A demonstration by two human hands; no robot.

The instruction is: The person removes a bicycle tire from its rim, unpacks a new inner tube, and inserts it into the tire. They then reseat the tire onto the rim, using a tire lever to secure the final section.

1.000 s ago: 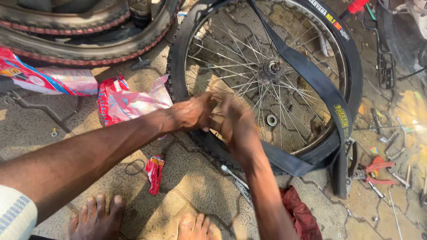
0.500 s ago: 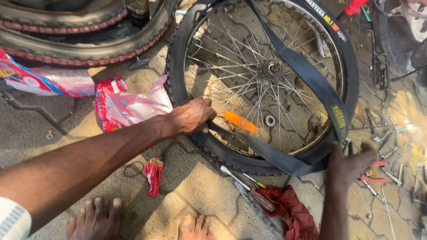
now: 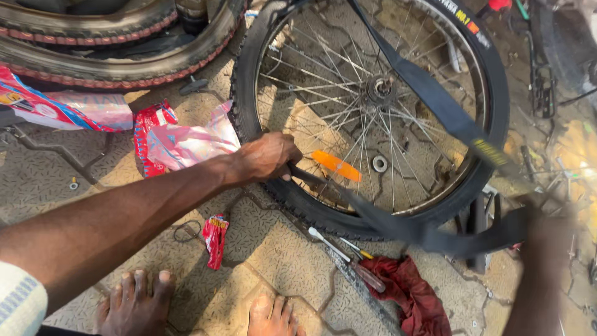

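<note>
Head view, from near to far: two bare feet (image 3: 205, 305) stand on the paved floor (image 3: 81, 186), and beside them lie a dark red rag (image 3: 407, 292), some small tools (image 3: 348, 255) and a small red wrapper (image 3: 215, 239). The left hand (image 3: 264, 157) is closed on the tyre (image 3: 497, 106) at the near edge of the bicycle wheel (image 3: 373, 106), where the black inner tube (image 3: 435, 99) comes out. The right hand (image 3: 544, 214) is blurred at the right side; it seems to grip the far loop of the tube, but I cannot tell this for sure. The tube is mostly outside the tyre and stretches across the spokes and below the wheel. I judge that only the part under the left hand is still inside; the tyre itself sits on the rim. An orange reflector (image 3: 336, 165) is on the spokes. Farther away lie pink and red plastic bags (image 3: 180, 140) and more tyres (image 3: 118, 62). The place is outdoors in sunlight, on the ground, with no bench.
</note>
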